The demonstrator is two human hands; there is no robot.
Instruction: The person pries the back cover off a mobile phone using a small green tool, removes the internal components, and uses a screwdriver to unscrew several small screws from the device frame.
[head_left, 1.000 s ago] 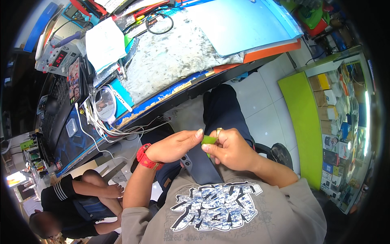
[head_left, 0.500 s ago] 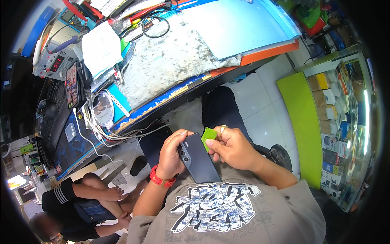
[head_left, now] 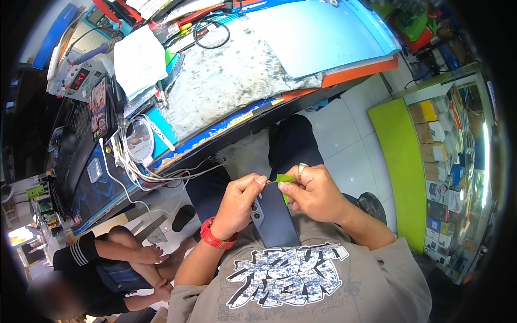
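Observation:
A dark grey-blue smartphone (head_left: pixel 276 223) is tilted against my shirt, its back with the round camera lenses facing up. My left hand (head_left: pixel 242 200), with a red watch on the wrist, is closed at the phone's upper left corner, thumb and forefinger pinched together at the top edge. Between the fingertips of both hands shows a thin sliver, too small to name. My right hand (head_left: pixel 315 192), wearing a ring, pinches a thin bright green plastic sheet (head_left: pixel 285 178), which is bent over at the phone's upper right corner. The fingers beneath the phone are hidden.
Ahead stands a workbench with a stained grey mat (head_left: pixel 221 89), a light-blue sheet (head_left: pixel 318 40), white cables (head_left: pixel 132 167) and a propped phone (head_left: pixel 99 110). A green-edged glass display case (head_left: pixel 396 172) is at right. Another person (head_left: pixel 121 258) sits at lower left.
My left hand has shifted right, its thumb and forefinger now pinched at the phone's top edge. The phone has moved slightly right and down. The green sheet has folded over in my right hand.

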